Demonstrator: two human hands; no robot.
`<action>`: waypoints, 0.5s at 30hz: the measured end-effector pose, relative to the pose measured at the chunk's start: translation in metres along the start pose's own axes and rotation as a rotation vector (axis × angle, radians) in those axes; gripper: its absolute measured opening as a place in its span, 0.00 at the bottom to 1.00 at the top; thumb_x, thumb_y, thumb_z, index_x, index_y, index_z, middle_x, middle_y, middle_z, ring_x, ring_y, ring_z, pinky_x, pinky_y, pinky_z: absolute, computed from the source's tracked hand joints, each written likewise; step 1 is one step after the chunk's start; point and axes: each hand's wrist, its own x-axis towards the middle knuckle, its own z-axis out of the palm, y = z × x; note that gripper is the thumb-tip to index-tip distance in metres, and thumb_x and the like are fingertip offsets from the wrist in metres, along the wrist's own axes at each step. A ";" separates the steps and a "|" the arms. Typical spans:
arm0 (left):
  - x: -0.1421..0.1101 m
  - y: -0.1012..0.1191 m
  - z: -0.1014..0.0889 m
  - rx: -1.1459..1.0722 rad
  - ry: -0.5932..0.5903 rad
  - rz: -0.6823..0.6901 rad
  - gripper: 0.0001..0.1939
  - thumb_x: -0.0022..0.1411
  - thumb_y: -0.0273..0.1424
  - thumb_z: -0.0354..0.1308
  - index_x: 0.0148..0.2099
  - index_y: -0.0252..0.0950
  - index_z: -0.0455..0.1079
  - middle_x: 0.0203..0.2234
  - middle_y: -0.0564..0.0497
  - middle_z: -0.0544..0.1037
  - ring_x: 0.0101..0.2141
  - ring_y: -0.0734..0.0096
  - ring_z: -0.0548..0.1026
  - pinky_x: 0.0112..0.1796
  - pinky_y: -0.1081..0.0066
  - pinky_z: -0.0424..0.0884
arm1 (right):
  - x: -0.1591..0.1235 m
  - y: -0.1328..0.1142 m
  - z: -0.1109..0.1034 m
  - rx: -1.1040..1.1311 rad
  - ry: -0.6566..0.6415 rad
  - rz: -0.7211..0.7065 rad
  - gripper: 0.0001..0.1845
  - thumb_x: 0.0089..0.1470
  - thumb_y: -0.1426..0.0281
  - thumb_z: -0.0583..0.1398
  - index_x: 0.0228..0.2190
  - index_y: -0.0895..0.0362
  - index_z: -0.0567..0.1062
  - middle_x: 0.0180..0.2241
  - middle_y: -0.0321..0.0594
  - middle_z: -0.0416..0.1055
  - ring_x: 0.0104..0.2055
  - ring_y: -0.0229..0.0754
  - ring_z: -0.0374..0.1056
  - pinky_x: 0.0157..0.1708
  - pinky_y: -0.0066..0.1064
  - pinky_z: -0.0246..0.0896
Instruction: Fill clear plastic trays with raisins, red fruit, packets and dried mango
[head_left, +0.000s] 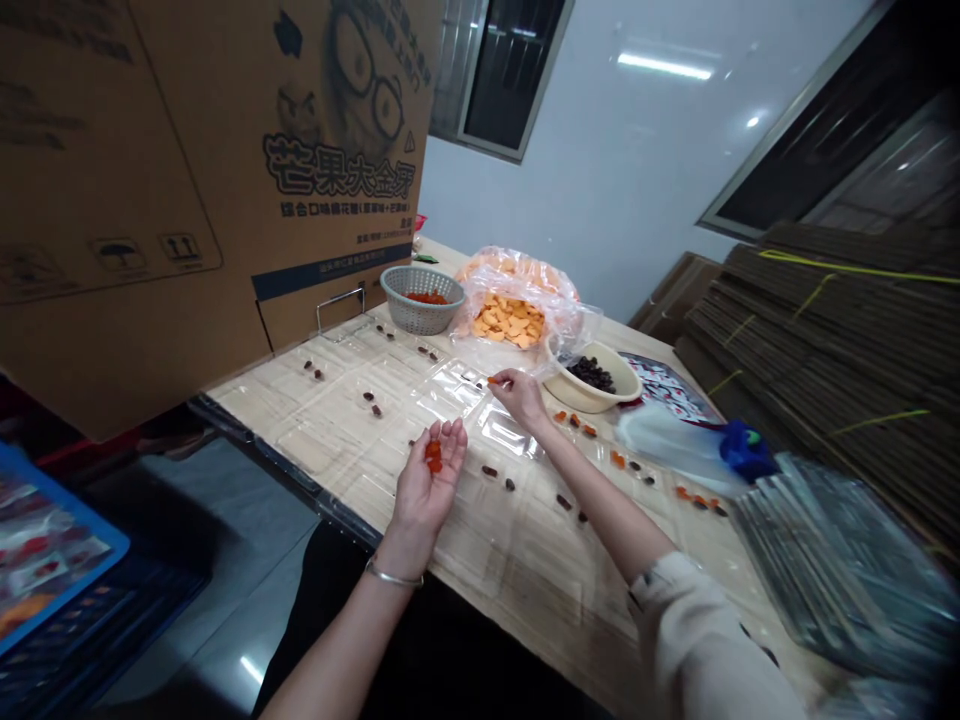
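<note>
Right hand (519, 395): thumb and finger pinched on a single orange piece (492, 380), held at the clear tray (442, 395) around mid-worktop (712, 540), in front of the grey basket (386, 290). Touching the plastic or just above it: can't tell. A dark piece sits just beside the fingertips.

Left hand (431, 475): palm up, loosely cupped, fingers apart from the thumb, a few loose orange pieces (433, 455) in the palm. Nearer the worktop's near edge than the right. Hands well apart from each other.

Handling, my read: pinch should be light, pieces look soft and could squash or stick. Come down vertical, release low, don't nudge the dark piece. Keep left palm level or the loose ones may roll out. Sleeve (697, 620) hangs over the near edge, so forearm up; it could drag trays.

Supply: grey basket and cream bowl (570, 392) toward the far edge, plastic bag (517, 262) between them. Right end: stack of plastic trays (832, 560), reach looks fine.
</note>
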 end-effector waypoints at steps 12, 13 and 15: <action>-0.007 0.021 -0.005 0.032 -0.003 -0.044 0.12 0.67 0.21 0.48 0.34 0.28 0.72 0.29 0.44 0.80 0.34 0.67 0.82 0.38 0.67 0.80 | 0.052 0.007 0.045 -0.256 -0.086 0.070 0.12 0.57 0.72 0.58 0.40 0.56 0.80 0.42 0.46 0.78 0.44 0.45 0.72 0.40 0.29 0.61; -0.007 0.022 -0.005 0.029 -0.011 -0.048 0.12 0.67 0.21 0.48 0.34 0.28 0.72 0.29 0.44 0.80 0.35 0.66 0.82 0.38 0.67 0.80 | 0.055 0.005 0.046 -0.263 -0.089 0.068 0.12 0.57 0.72 0.58 0.42 0.56 0.79 0.42 0.45 0.78 0.44 0.45 0.71 0.41 0.29 0.61; -0.005 0.023 -0.005 0.017 -0.030 -0.058 0.12 0.67 0.22 0.48 0.35 0.28 0.72 0.30 0.43 0.80 0.37 0.64 0.81 0.39 0.67 0.80 | 0.062 -0.001 0.049 -0.275 -0.108 0.066 0.12 0.56 0.74 0.59 0.40 0.56 0.80 0.41 0.45 0.78 0.43 0.45 0.72 0.40 0.28 0.62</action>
